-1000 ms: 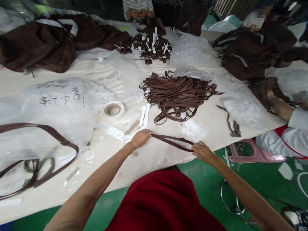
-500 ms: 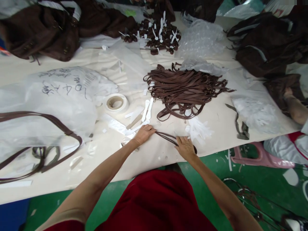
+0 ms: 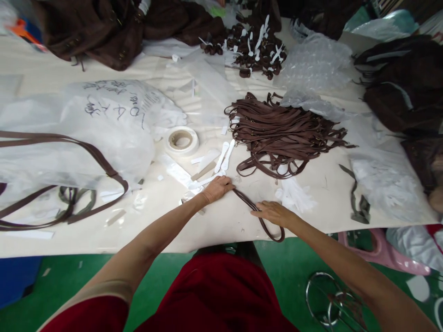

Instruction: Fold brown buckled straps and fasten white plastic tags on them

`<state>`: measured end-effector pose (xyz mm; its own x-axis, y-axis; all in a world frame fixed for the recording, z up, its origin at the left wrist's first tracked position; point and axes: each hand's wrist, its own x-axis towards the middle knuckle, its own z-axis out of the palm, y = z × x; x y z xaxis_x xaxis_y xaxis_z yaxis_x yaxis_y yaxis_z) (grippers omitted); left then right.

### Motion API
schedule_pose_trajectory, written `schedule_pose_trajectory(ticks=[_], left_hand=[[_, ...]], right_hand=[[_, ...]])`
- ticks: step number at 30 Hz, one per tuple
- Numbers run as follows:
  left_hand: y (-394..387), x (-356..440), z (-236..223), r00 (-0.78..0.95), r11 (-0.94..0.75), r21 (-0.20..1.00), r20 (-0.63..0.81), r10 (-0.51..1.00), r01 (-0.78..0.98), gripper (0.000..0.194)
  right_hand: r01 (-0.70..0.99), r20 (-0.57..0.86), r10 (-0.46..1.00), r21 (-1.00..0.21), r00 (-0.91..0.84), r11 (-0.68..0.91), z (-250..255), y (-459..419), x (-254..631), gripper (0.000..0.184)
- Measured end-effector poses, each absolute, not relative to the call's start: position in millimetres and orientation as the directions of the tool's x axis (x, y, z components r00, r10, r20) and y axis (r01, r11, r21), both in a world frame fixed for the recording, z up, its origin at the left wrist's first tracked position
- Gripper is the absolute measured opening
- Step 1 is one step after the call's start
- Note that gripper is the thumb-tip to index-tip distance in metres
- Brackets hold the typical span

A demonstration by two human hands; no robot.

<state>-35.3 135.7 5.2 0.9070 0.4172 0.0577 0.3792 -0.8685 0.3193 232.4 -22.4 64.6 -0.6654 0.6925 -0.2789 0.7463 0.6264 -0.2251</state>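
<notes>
A doubled dark brown strap [image 3: 245, 198] lies slantwise on the near part of the table, its looped end at the table's front edge. My left hand [image 3: 220, 186] is closed on its upper left end. Farther along, my right hand [image 3: 275, 212] holds the strap, with the fingers over it and pointing left; the looped end shows below that hand. Beyond my hands lies a big heap of similar brown straps [image 3: 277, 133] with small metal hardware. White zipper-like strips [image 3: 224, 156] lie just past my left hand.
A roll of white tape [image 3: 182, 141] sits left of the heap. Plastic bags [image 3: 110, 124] and a long strap [image 3: 117, 177] cover the left side. Dark brown bags [image 3: 93, 32] lie at the back. A metal-ringed stool [image 3: 321, 299] stands on the green floor at right.
My right hand has lifted its wrist and straightened its fingers, and the strap's looped end now shows below it. My left hand keeps its hold. The view has shifted left.
</notes>
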Motion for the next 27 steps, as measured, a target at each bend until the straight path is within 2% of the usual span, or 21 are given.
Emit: schedule_pose_trajectory(ticks=[4, 8, 14, 22, 27], left_hand=[[135, -33, 7, 0.903, -0.860, 0.322, 0.038, 0.428, 0.395, 0.030], [131, -29, 10, 0.900, -0.853, 0.324, 0.014, 0.437, 0.409, 0.029], [121, -19, 13, 0.905, -0.850, 0.341, -0.009, 0.425, 0.402, 0.025], [123, -16, 16, 0.908, -0.835, 0.375, -0.051, 0.415, 0.402, 0.021], [111, -18, 24, 0.884, -0.818, 0.349, -0.079, 0.461, 0.458, 0.027]], right_hand=[[0.665, -0.253, 0.620, -0.167, -0.742, 0.728, 59, -12, 226, 0.014], [0.623, -0.108, 0.614, -0.145, -0.782, 0.768, 48, -6, 222, 0.020], [0.853, 0.028, 0.858, -0.087, -0.514, 0.514, 33, -7, 204, 0.023], [0.971, 0.052, 0.973, -0.072, -0.223, 0.227, 19, -19, 175, 0.024], [0.986, -0.045, 0.991, -0.112, -0.130, 0.124, 17, -21, 168, 0.025]])
